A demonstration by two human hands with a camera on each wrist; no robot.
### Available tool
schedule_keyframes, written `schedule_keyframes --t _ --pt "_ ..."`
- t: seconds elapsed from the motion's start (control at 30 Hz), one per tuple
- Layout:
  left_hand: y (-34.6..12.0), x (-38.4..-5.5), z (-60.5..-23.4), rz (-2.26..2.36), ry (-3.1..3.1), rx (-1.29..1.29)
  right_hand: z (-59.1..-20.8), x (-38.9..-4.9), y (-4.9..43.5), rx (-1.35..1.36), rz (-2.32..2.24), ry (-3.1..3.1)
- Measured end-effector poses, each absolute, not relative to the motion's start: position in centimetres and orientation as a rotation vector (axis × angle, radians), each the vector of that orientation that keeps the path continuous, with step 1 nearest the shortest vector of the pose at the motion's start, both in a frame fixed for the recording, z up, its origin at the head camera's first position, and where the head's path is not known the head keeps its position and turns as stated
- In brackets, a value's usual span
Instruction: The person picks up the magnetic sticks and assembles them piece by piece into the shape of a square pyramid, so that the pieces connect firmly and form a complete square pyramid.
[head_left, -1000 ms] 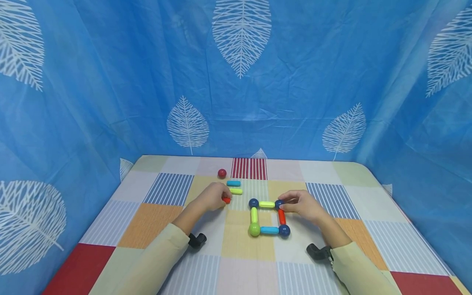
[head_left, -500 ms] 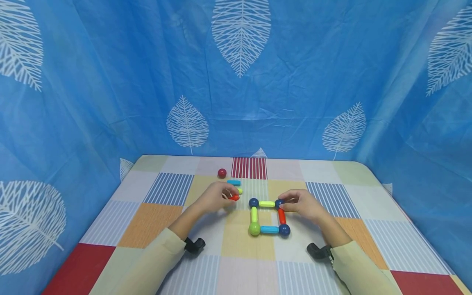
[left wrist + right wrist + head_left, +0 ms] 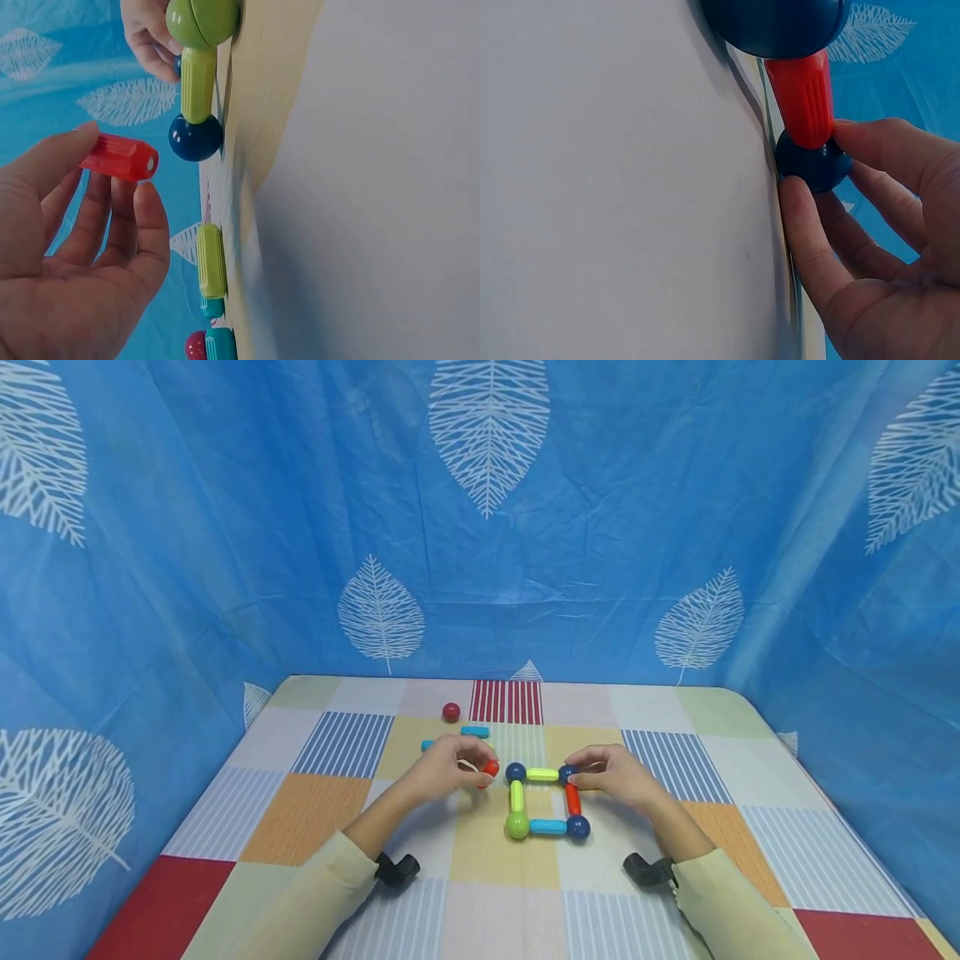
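Note:
My left hand (image 3: pixel 442 770) pinches a red magnetic rod (image 3: pixel 124 159) between thumb and fingers, held up off the table. The rod's end is close to a dark blue ball (image 3: pixel 196 138), apart from it. That ball is the far left corner of a flat square of balls and rods. My right hand (image 3: pixel 618 778) holds the far right dark blue ball (image 3: pixel 814 163) with thumb and fingertips. A red rod (image 3: pixel 573 800) joins it to the near right blue ball (image 3: pixel 577 828). A lime green ball (image 3: pixel 517 825) makes the near left corner.
Behind the left hand lie a light blue rod (image 3: pixel 475 732), a second blue rod (image 3: pixel 427 746) mostly hidden, and a yellow-green rod (image 3: pixel 211 262). Farther back sits a dark red ball (image 3: pixel 451 712). A blue curtain (image 3: pixel 585 527) hangs round the table's back and sides.
My left hand has moved right towards the square with the red rod, which now points up more. A blue rod behind that hand has come into view. The right hand has stayed put.

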State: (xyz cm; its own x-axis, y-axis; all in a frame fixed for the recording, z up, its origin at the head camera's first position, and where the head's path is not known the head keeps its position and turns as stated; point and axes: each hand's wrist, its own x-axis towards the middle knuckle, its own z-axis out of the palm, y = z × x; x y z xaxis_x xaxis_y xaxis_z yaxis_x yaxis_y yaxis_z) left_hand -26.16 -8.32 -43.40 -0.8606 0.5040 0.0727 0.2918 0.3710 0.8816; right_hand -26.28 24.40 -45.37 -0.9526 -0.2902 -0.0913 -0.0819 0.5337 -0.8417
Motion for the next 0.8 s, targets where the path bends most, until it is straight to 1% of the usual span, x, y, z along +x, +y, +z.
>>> schedule_keyframes --t 0.8 --pt "-5.9 -23.8 -43.3 1.613 2.140 0.844 -45.3 -26.3 24.4 -0.304 -1.387 2.553"
